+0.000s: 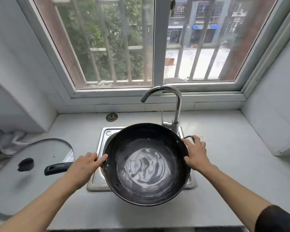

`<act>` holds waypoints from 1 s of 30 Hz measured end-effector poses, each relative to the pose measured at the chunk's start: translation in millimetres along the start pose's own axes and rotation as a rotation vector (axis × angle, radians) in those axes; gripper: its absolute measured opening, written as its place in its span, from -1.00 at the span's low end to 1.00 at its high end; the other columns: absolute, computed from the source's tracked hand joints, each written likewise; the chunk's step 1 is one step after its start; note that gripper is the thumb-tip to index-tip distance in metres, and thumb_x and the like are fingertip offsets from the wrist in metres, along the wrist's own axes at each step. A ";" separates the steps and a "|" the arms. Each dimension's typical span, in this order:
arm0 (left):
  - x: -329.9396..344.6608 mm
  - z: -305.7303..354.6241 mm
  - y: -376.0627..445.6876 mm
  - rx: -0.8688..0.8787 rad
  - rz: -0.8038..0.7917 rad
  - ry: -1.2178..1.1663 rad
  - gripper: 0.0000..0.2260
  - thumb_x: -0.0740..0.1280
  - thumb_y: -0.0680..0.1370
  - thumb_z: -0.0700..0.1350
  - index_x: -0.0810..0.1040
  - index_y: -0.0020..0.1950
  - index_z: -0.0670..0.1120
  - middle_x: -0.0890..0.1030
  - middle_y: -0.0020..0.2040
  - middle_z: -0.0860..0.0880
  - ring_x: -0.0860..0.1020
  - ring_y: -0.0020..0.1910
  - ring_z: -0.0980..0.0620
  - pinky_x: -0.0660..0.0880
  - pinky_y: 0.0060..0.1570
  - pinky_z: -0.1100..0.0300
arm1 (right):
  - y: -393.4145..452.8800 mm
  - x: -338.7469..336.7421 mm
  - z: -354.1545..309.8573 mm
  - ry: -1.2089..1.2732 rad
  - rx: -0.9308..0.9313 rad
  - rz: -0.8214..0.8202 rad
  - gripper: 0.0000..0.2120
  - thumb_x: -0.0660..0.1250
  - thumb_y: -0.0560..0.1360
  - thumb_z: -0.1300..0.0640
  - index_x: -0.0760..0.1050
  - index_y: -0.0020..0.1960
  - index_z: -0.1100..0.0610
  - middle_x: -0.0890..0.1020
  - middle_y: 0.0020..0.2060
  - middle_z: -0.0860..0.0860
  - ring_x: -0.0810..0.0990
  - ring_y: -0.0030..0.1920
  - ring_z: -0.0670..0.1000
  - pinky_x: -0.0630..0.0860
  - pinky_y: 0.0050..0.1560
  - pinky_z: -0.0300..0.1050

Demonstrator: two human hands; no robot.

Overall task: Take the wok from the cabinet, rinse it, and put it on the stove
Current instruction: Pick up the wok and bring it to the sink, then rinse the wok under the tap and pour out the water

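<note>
A black round wok [146, 164] is held level over the steel sink [97, 180], with rippling water pooled in its bottom. My left hand [86, 166] grips its left rim. My right hand [196, 153] grips the right rim at a small loop handle. The chrome faucet [176, 104] arches behind the wok, its spout pointing left, and no water runs from it. The stove is out of view.
A large glass lid [27, 174] with a black knob lies on the counter at left, beside a black handle [57, 168]. A white cloth [10, 144] is bunched at far left. A barred window spans the back wall. Bare grey counter [233, 156] lies right of the sink.
</note>
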State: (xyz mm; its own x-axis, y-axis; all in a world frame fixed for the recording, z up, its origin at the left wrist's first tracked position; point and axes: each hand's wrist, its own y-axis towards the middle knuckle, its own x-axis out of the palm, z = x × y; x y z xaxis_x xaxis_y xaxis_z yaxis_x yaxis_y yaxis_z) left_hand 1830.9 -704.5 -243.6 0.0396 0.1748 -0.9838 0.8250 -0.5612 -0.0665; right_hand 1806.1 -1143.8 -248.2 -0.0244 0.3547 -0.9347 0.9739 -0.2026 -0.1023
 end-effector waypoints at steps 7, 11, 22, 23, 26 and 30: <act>20.7 -29.4 21.1 0.012 -0.025 -0.012 -0.20 0.48 0.13 -0.40 0.45 0.34 -0.01 0.44 -0.22 -0.01 0.43 -0.34 -0.07 0.24 -0.43 0.19 | 38.6 24.1 -18.8 -0.006 0.025 -0.064 -0.33 0.34 0.34 0.22 0.29 0.41 -0.09 0.15 0.41 0.13 0.23 0.24 0.24 0.34 0.29 0.06; 30.2 -45.7 32.0 0.027 -0.029 -0.026 -0.19 0.50 0.10 -0.41 0.44 0.32 -0.02 0.46 -0.22 -0.02 0.44 -0.35 -0.07 0.28 -0.44 0.18 | 47.8 35.6 -28.5 0.001 0.060 -0.078 -0.33 0.33 0.33 0.24 0.29 0.40 -0.09 0.14 0.41 0.13 0.23 0.23 0.25 0.34 0.29 0.06; 49.4 -53.9 55.4 0.074 -0.056 -0.005 -0.17 0.46 0.03 -0.45 0.50 0.29 -0.04 0.46 -0.26 -0.04 0.44 -0.37 -0.08 0.20 -0.44 0.15 | 64.9 56.0 -26.4 0.005 0.107 -0.117 -0.35 0.34 0.34 0.26 0.32 0.38 -0.09 0.12 0.43 0.13 0.22 0.25 0.25 0.35 0.32 0.08; 50.2 -53.1 56.8 0.073 -0.058 0.001 -0.16 0.45 0.02 -0.45 0.51 0.28 -0.04 0.46 -0.26 -0.04 0.44 -0.37 -0.08 0.19 -0.43 0.16 | 66.0 57.4 -25.3 0.007 0.109 -0.119 -0.35 0.34 0.34 0.27 0.33 0.37 -0.08 0.12 0.43 0.13 0.22 0.25 0.25 0.34 0.32 0.09; 50.6 -49.4 60.4 0.065 -0.063 0.004 -0.17 0.45 0.00 -0.45 0.55 0.26 -0.04 0.45 -0.26 -0.03 0.42 -0.38 -0.06 0.18 -0.41 0.19 | 68.5 60.1 -21.2 -0.001 0.109 -0.125 -0.35 0.35 0.34 0.27 0.33 0.38 -0.08 0.11 0.43 0.13 0.22 0.26 0.25 0.34 0.33 0.09; 53.5 -45.5 62.1 0.060 -0.085 0.001 -0.16 0.46 -0.03 -0.45 0.57 0.25 -0.06 0.45 -0.27 -0.03 0.41 -0.38 -0.05 0.19 -0.43 0.18 | 72.1 63.7 -17.0 -0.017 0.113 -0.142 -0.34 0.36 0.35 0.25 0.31 0.40 -0.07 0.11 0.45 0.13 0.22 0.27 0.24 0.32 0.35 0.08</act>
State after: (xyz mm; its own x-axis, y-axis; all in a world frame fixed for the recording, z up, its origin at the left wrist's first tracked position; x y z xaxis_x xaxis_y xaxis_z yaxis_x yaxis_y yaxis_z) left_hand 1910.0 -693.2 -292.8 -0.0279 0.2247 -0.9740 0.7901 -0.5919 -0.1591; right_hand 1878.5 -1120.3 -309.3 -0.1645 0.3721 -0.9135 0.9287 -0.2536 -0.2705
